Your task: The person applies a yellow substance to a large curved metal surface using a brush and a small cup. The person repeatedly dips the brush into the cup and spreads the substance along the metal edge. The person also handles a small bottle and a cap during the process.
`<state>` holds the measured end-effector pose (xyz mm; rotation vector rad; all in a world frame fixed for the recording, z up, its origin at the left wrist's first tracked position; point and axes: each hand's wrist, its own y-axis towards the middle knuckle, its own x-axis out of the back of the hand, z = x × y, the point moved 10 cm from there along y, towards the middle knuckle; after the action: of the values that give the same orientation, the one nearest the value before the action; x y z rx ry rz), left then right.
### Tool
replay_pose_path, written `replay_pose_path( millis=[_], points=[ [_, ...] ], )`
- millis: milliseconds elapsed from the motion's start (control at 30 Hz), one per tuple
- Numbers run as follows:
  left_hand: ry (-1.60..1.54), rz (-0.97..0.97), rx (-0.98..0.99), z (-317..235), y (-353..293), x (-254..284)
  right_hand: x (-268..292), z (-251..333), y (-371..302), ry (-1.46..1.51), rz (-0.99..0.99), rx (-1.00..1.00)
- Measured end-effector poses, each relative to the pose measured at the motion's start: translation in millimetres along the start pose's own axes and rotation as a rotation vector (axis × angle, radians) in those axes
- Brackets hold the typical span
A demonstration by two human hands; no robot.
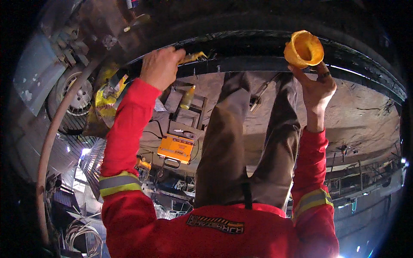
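Dark beam (254, 59), behind the right hand (316, 88) and left hand (161, 66); fingers holding, respectively, a yellow cup (296, 55) before the beam and, apparently, a yellow tool (192, 57). A loosened grip might tip the cup, spilling any contents.

Looks like a workshop, judging by the wheel (79, 95) left of the left hand (162, 64) and the orange handled machine (175, 148) below it. Has coiled cable or hose (69, 238) farther below, plus a stained floor (359, 112) below the right hand (316, 88).
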<state>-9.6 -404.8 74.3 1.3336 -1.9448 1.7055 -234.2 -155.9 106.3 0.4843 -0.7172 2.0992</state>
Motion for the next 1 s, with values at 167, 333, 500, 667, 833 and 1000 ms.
replay_pose_path(
  millis=[167, 333, 500, 667, 833, 1000],
  points=[
    [0.026, -0.014, -0.003, 0, 37, -45, -1, -1, 4, -0.033, 0.031, -0.001],
    [-0.058, 0.134, -0.103, -7, 39, -33, 9, -15, 3, -0.118, 0.048, 0.027],
    [-0.056, 0.019, -0.111, 1, 59, -33, 6, -8, 3, -0.087, 0.016, 0.015],
    [-0.135, 0.141, -0.143, -3, 58, -48, 5, -12, -1, -0.088, 0.062, -0.008],
    [-0.58, 0.227, -0.065, 42, 51, -30, -3, -16, -5, -0.038, 0.09, -0.057],
    [-0.864, 0.174, 0.248, 82, 35, -60, -3, -19, -5, -0.019, 0.108, -0.06]
  ],
)
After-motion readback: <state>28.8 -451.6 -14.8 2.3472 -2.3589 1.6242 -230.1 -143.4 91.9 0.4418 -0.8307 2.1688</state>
